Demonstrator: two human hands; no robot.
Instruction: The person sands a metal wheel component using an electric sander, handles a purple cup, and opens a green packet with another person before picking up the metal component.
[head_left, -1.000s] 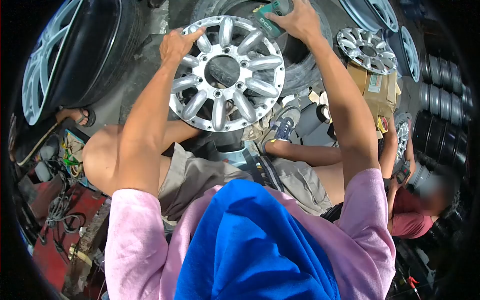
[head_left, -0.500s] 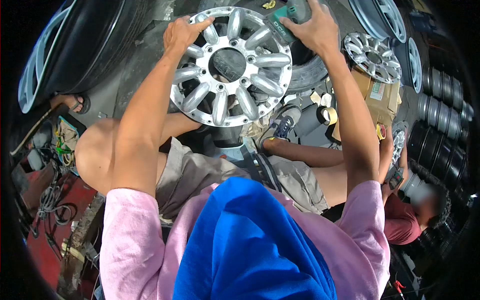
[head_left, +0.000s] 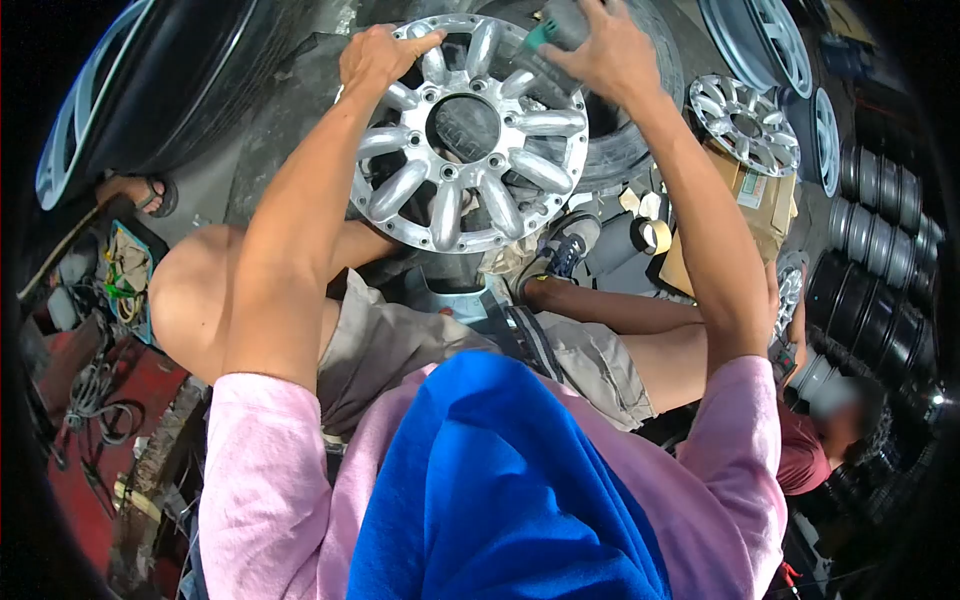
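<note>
A round silver alloy wheel face (head_left: pixel 541 171) with thick spokes and small holes round its edge lies in front of me. At its upper left edge, my left hand (head_left: pixel 378 58) is closed on the outer ring, with the thumb stretched along the top. My right hand (head_left: pixel 612 62) is wrapped round a green and dark grey handheld sander (head_left: pixel 543 36), which is smeared by motion. The sander is over the wheel's upper right edge; its underside is hidden. Under the wheel, a tyre (head_left: pixel 630 150) shows at the right.
Another silver wheel face (head_left: pixel 725 142) lies on a cardboard box (head_left: pixel 765 195). A tape roll (head_left: pixel 656 236) is near my shoe. Stacked black and silver rims (head_left: pixel 868 255) line the right side, where a co-worker in a red shirt (head_left: pixel 803 450) sits. Cables (head_left: pixel 100 395) lie at left.
The wheel face has shifted slightly right, along with my left hand. My right hand and the sander have moved a little left. The co-worker's arm and wheel part at right have moved.
</note>
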